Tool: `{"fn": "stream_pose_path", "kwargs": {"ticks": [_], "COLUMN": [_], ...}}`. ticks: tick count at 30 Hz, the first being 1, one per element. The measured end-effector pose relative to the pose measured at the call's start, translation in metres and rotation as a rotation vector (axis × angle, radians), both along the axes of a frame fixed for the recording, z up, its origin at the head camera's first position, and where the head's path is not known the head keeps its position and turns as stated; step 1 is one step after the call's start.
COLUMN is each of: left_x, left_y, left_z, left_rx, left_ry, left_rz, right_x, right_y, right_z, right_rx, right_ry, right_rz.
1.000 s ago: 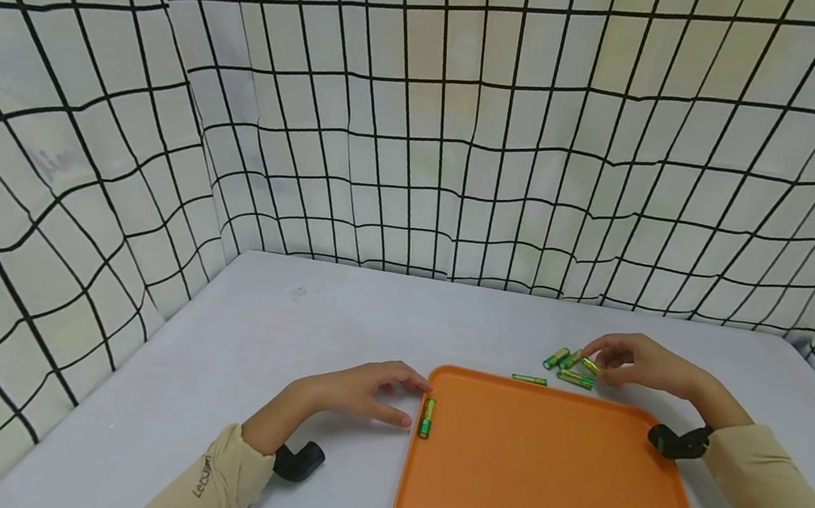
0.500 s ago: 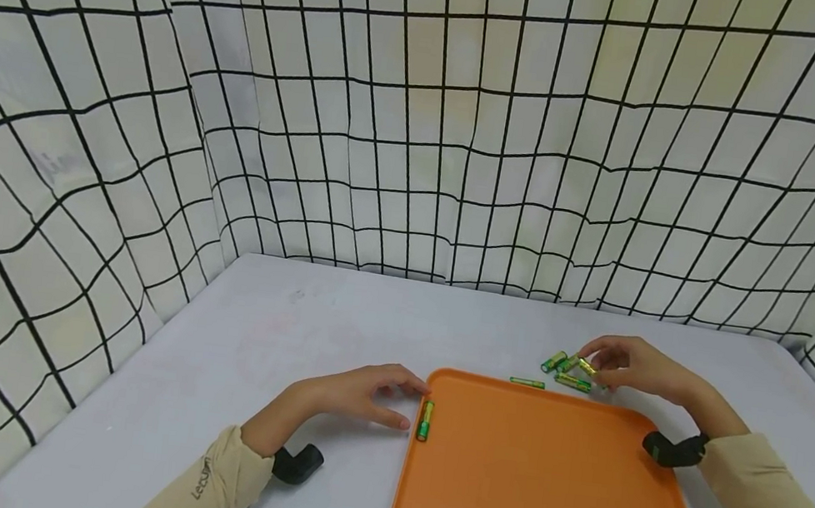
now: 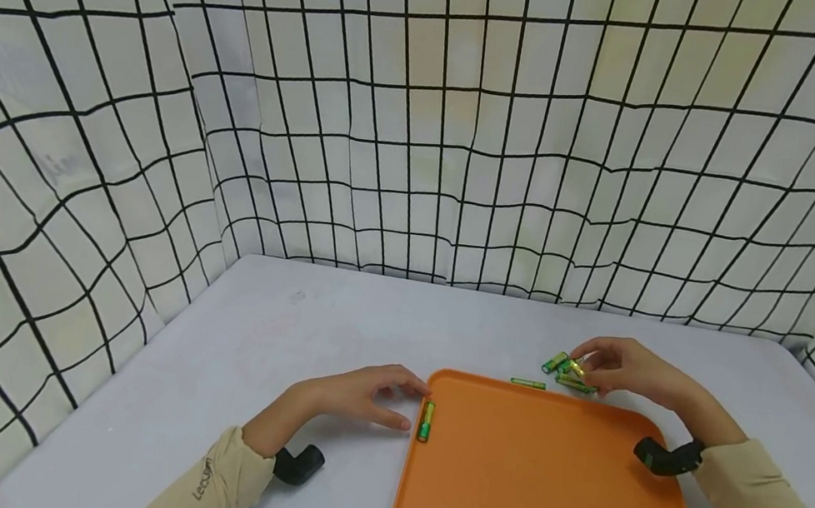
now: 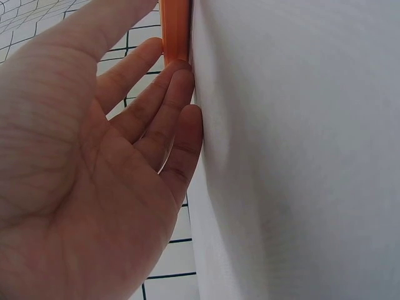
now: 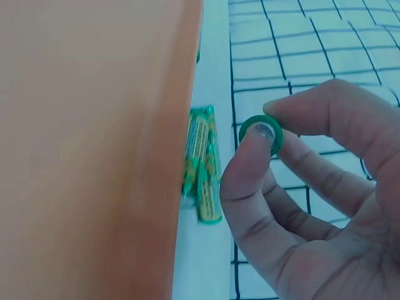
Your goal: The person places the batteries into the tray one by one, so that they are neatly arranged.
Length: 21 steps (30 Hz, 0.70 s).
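My right hand (image 3: 631,372) pinches a green-and-gold battery (image 5: 277,139) between thumb and index finger, its round end facing the camera in the right wrist view. Several more such batteries (image 3: 556,361) lie just below it, past the far edge of an orange tray (image 3: 540,479). My left hand (image 3: 361,393) is held at the tray's left side with loosely bent, spread fingers, its fingertips right by the far left corner. It holds nothing; the left wrist view shows a bare palm (image 4: 125,169). Inside the tray, along its left rim, lies one battery (image 3: 426,421).
A single battery (image 3: 529,383) lies on the white table (image 3: 341,305) close behind the tray's far rim. White walls with black netting (image 3: 467,127) enclose the table at the back and sides. Black wrist mounts (image 3: 298,464) sit under both wrists.
My right hand has shifted slightly left over the pile, with the battery now pinched in its fingers. The left hand has stayed in place.
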<state>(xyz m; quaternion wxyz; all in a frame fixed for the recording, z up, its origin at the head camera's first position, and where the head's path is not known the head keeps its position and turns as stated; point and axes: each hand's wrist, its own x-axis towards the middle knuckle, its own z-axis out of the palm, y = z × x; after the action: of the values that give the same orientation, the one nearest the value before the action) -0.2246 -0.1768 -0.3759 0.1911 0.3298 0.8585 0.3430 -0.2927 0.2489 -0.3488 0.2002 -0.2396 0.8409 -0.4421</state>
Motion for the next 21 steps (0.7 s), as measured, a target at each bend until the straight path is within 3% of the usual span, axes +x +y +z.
{"fn": "stream_pose_path", "kwargs": {"ticks": [10,21], "left_x": [-0.001,0.000], "left_y": [-0.001,0.001], "left_z": [-0.001,0.001], "left_rx": [-0.003,-0.001], "left_ry": [-0.001,-0.001], "left_rz": [0.003,-0.003], "right_x": [0.010,0.026], "right_y": [-0.014,-0.034], "right_z": [-0.003,-0.005], "right_rx": [-0.006,-0.072], "right_ry": [0.030,0.035], "right_rz": [0.003,0.088]}}
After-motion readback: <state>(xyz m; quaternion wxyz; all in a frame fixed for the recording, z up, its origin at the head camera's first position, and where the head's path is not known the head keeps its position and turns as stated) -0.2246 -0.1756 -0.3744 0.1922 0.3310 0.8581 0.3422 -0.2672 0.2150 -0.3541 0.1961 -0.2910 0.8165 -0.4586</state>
